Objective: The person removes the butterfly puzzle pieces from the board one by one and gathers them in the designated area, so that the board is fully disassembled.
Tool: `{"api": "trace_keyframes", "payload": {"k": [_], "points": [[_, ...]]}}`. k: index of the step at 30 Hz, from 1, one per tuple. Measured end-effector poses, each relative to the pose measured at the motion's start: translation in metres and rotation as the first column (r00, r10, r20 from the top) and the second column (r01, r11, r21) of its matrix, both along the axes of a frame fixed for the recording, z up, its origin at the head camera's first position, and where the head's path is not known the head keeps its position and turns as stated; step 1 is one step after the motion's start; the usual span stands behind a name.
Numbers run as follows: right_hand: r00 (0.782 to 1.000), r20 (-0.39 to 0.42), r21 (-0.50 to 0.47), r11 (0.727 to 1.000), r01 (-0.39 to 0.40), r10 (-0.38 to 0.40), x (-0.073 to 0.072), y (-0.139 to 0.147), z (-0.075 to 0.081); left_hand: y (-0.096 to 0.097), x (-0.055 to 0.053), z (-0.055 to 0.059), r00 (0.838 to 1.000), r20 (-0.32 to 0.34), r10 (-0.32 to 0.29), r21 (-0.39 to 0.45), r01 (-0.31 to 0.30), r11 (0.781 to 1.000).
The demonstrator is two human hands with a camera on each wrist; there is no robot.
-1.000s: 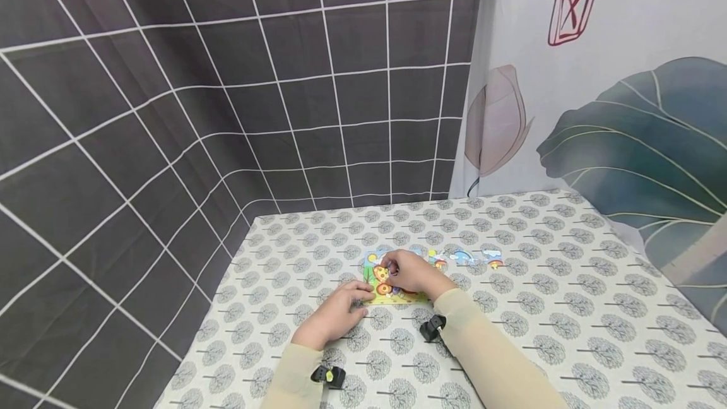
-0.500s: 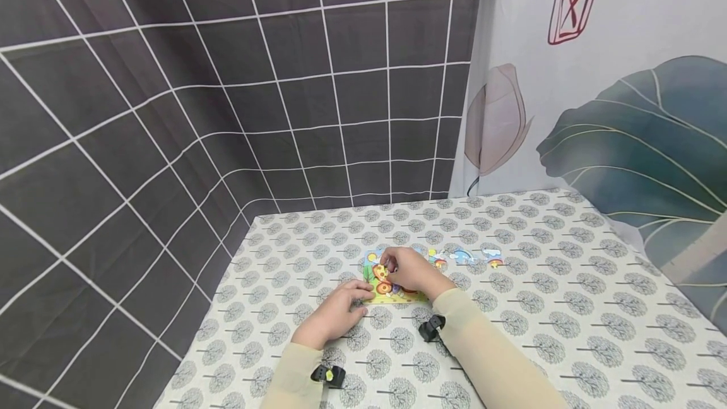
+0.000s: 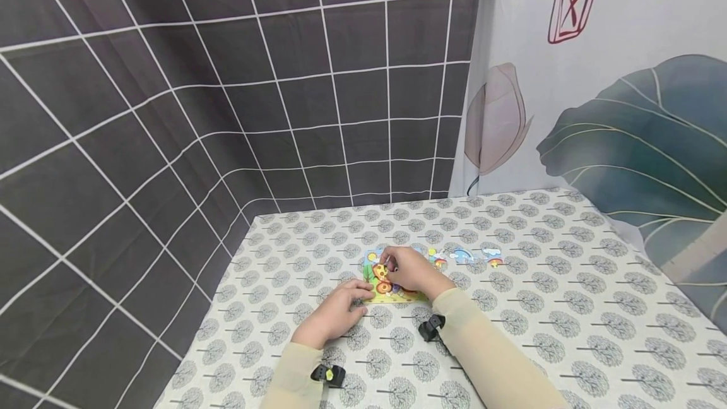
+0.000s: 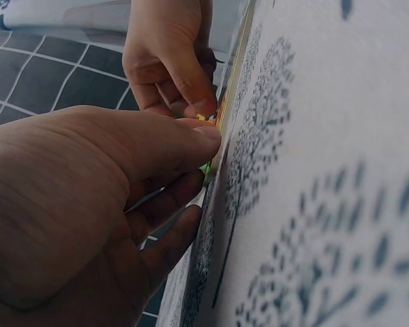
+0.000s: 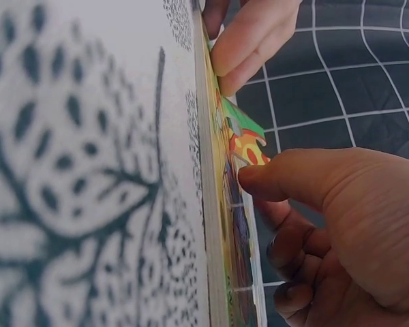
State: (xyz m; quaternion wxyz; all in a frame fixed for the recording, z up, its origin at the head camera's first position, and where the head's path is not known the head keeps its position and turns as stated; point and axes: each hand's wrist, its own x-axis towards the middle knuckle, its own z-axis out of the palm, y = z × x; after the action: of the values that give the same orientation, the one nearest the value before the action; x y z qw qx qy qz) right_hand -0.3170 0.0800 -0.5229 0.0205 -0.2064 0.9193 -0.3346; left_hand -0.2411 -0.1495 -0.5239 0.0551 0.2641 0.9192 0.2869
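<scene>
A colourful jigsaw puzzle (image 3: 392,299) with a yellow lower border lies on the table. My right hand (image 3: 411,270) is over its middle, pinching a red-and-yellow puzzle piece (image 5: 249,144) between thumb and fingers. That piece stands tilted up from the flat picture in the right wrist view. My left hand (image 3: 339,310) rests at the puzzle's left edge, its fingertips on the border and its fingers loosely bent. From the left wrist, the thumb (image 4: 206,136) shows right at the edge. Much of the puzzle's right part is hidden under my right hand.
Several loose puzzle pieces lie in a row to the right of the puzzle, among them a blue piece (image 3: 462,256) and a piece with a red mushroom (image 3: 494,259). The table (image 3: 272,295) has a tree-print cloth. A dark grid curtain (image 3: 295,100) hangs behind it.
My right hand has shifted very slightly at the same spot over the puzzle, still pinching the piece. My left hand and the loose pieces have stayed in place.
</scene>
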Motion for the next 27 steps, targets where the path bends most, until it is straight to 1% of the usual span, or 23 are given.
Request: {"api": "trace_keyframes", "payload": {"k": [5, 9, 13, 17, 21, 27], "points": [[1.000, 0.012, -0.019, 1.000, -0.005, 0.005, 0.001, 0.001, 0.002, 0.000, 0.000, 0.001, 1.000, 0.000, 0.001, 0.005, -0.001, 1.000], [1.000, 0.026, -0.068, 0.998, -0.003, 0.004, 0.002, 0.003, 0.005, 0.000, 0.001, 0.001, 1.000, 0.002, 0.006, 0.001, -0.006, 1.000], [0.999, 0.037, -0.098, 0.995, 0.010, -0.006, 0.003, 0.008, 0.011, 0.001, 0.002, 0.001, 1.000, 0.001, 0.005, -0.001, -0.005, 1.000], [0.999, 0.035, -0.099, 0.995, 0.014, -0.011, 0.004, 0.015, 0.017, 0.001, 0.002, 0.002, 1.000, 0.006, 0.004, 0.004, -0.004, 1.000], [1.000, 0.010, -0.089, 0.996, 0.019, -0.018, 0.005, 0.024, 0.021, 0.000, 0.002, 0.002, 1.000, 0.008, 0.005, 0.004, -0.005, 1.000], [0.999, -0.002, -0.079, 0.996, 0.035, -0.035, 0.008, 0.039, 0.022, 0.000, 0.003, 0.002, 1.000, 0.022, 0.017, 0.004, -0.017, 1.000]]}}
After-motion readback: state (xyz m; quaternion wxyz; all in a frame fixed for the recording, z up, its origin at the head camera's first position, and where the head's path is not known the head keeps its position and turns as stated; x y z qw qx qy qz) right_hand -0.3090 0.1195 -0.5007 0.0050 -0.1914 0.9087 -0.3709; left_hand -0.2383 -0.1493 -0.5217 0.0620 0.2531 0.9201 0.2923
